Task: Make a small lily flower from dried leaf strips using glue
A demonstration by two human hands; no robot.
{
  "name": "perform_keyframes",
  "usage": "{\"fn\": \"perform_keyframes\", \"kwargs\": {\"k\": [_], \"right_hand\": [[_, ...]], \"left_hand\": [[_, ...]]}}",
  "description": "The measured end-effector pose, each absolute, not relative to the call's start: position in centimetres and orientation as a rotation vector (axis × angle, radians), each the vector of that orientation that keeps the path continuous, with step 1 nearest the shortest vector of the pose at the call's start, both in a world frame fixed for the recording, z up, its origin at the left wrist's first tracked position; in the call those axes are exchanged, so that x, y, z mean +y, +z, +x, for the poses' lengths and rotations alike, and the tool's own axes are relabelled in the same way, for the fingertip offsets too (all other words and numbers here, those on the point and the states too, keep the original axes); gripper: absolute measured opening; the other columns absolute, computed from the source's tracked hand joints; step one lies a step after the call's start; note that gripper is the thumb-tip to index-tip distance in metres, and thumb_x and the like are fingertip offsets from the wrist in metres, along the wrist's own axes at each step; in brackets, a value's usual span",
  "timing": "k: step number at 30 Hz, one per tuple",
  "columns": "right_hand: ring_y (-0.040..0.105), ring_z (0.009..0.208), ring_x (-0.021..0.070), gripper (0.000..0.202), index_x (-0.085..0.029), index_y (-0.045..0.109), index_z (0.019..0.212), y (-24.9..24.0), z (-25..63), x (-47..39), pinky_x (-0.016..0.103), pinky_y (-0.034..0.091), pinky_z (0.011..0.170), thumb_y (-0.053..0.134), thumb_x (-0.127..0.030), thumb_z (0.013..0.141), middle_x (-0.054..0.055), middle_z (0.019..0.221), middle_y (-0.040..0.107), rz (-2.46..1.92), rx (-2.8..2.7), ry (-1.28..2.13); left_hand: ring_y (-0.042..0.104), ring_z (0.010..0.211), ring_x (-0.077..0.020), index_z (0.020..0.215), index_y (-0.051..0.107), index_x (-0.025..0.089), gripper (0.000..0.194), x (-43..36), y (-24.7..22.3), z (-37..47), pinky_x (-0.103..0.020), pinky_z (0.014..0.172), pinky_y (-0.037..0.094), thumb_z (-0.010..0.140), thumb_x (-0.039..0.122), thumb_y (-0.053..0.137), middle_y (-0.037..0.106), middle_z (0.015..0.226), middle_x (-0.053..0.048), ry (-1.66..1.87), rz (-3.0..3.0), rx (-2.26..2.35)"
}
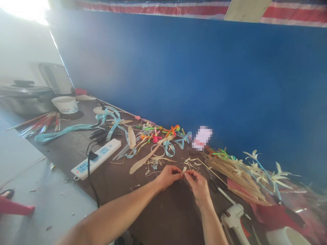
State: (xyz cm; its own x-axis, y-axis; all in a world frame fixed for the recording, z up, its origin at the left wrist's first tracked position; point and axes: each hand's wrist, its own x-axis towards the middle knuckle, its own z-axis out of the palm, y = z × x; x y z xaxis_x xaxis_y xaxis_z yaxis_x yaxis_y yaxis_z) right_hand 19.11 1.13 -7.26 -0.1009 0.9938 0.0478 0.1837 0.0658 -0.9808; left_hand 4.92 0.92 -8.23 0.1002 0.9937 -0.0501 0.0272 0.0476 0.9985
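Note:
Both hands meet near the front middle of the dark table [168,214]. Between their fingertips is a small pale piece of dried husk [184,169]. My left hand [168,177] pinches it from the left, thumb against fingers. From the other side, my right hand [198,183] grips it between thumb and forefinger. Just beyond the hands lie pale husk scraps [192,163] and thin trimmings [155,162]. A long dried husk strip [143,161] stretches away behind the left hand. Right of my right hand is a bundle of dried husks [237,177].
A white power strip [98,158] with a black plug lies left. A white glue gun [235,214] is at the right, by pale husk flowers [278,177]. Blue ribbon [68,131], a white cup [65,104] and a lidded pot [25,97] stand farther left. A blue wall [191,75] borders the table.

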Motion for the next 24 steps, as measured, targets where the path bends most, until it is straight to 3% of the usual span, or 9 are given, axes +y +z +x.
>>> {"fn": "perform_keyframes", "kwargs": {"k": [8, 24], "right_hand": [[0.044, 0.040, 0.0110, 0.030, -0.016, 0.060, 0.068, -6.77, 18.83, 0.95, 0.020, 0.030, 0.036, 0.054, -0.045, 0.067, -0.004, 0.042, 0.050, -1.270, -1.475, 1.073], [0.045, 0.045, 0.0109, 0.027, -0.015, 0.058, 0.071, -6.63, 18.73, 0.83, 0.019, 0.031, 0.039, 0.051, -0.041, 0.071, -0.003, 0.049, 0.051, -1.246, -1.544, 1.046]], "left_hand": [[0.051, 0.059, -0.0109, 0.076, 0.064, 0.011, 0.025, 0.89, -8.37, 4.86, -0.021, 0.056, 0.037, 0.065, 0.032, 0.056, 0.061, 0.064, -0.001, 1.063, 1.284, 1.138], [0.052, 0.059, -0.0111, 0.074, 0.063, 0.011, 0.024, 1.09, -9.03, 4.75, -0.020, 0.056, 0.038, 0.068, 0.031, 0.052, 0.062, 0.066, -0.001, 1.045, 1.427, 1.173]]}}
